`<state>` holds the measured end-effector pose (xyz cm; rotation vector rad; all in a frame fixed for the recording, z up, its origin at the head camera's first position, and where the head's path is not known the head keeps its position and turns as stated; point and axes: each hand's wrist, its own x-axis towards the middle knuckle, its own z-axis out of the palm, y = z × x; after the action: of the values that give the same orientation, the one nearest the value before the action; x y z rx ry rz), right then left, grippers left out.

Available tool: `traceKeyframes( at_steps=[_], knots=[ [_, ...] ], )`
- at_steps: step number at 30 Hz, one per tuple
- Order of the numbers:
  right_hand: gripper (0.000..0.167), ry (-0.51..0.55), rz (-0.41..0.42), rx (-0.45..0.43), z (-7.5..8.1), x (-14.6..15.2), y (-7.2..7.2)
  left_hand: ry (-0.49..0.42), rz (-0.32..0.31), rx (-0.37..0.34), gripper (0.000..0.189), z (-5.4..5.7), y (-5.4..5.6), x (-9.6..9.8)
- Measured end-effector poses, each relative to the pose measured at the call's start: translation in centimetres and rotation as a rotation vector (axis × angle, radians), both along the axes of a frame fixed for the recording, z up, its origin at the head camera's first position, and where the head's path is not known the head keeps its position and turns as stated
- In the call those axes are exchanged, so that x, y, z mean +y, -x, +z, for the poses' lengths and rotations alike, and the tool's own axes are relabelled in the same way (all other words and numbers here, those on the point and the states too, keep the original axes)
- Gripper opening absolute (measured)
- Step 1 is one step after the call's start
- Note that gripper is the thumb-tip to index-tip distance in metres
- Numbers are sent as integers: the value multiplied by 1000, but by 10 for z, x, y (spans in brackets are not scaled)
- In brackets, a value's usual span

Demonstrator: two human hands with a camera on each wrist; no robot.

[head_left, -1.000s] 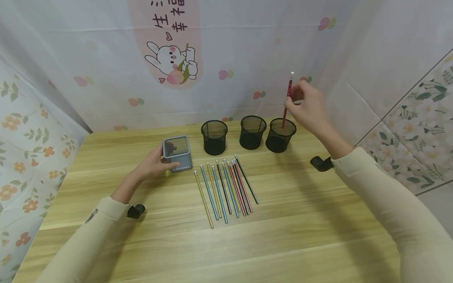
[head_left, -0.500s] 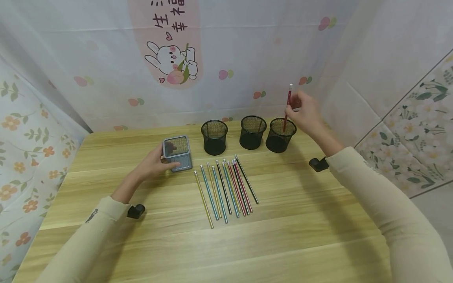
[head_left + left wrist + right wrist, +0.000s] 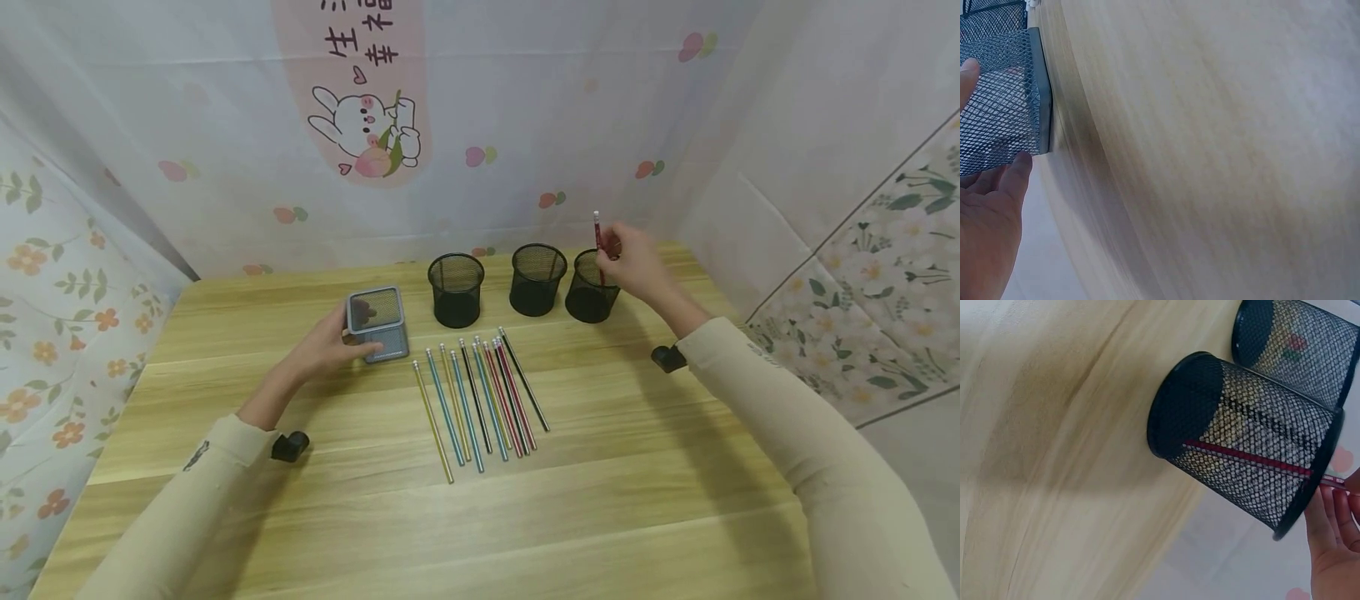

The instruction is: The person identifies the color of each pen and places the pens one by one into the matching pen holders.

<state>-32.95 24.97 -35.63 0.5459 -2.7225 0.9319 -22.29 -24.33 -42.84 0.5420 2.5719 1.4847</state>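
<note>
At the right, my right hand [image 3: 633,265] pinches a red pencil [image 3: 597,231] near its white eraser end. The pencil stands inside the rightmost black round mesh pencil cup [image 3: 588,305]. Through the mesh in the right wrist view, the red pencil [image 3: 1244,455] reaches down to about the cup's base. My left hand [image 3: 324,346] holds a grey square mesh pen holder [image 3: 388,342] upright on the table, thumb on the near side. In the left wrist view, fingertips touch the wall of the grey pen holder [image 3: 997,106]; the other fingers are partly hidden.
Two more black mesh cups, a middle one [image 3: 534,297] and a left one [image 3: 457,308], stand along the table's back. In front lies a row of several pencils, including a yellow pencil [image 3: 433,422] at its left end. A printed curtain [image 3: 480,108] hangs behind the table [image 3: 600,517].
My right hand has come down with the red pencil, lowering it deeper into the rightmost cup. The left hand and the grey pen holder have stayed in place.
</note>
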Motion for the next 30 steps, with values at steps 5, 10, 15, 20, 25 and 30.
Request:
traceKeyframes(
  at_steps=[5, 10, 15, 20, 25, 30],
  knots=[
    [9, -6, 0, -32, -5, 0, 1, 1, 0, -7, 69, -1, 0, 1],
    [9, -35, 4, -59, -7, -1, 0, -10, 1, -18, 69, -1, -1, 2],
    [9, -59, 13, -66, -7, -2, 0, -6, 18, -38, 66, -2, -1, 2],
    [8, -57, 11, -64, -8, -1, 0, 0, 21, -43, 65, -2, -1, 2],
    [9, -59, 9, -67, -7, -2, -2, -5, 16, -44, 64, -1, 1, 2],
    [8, -67, 14, -62, -7, -2, -3, -2, 16, -41, 64, 0, 1, 1]
  ],
)
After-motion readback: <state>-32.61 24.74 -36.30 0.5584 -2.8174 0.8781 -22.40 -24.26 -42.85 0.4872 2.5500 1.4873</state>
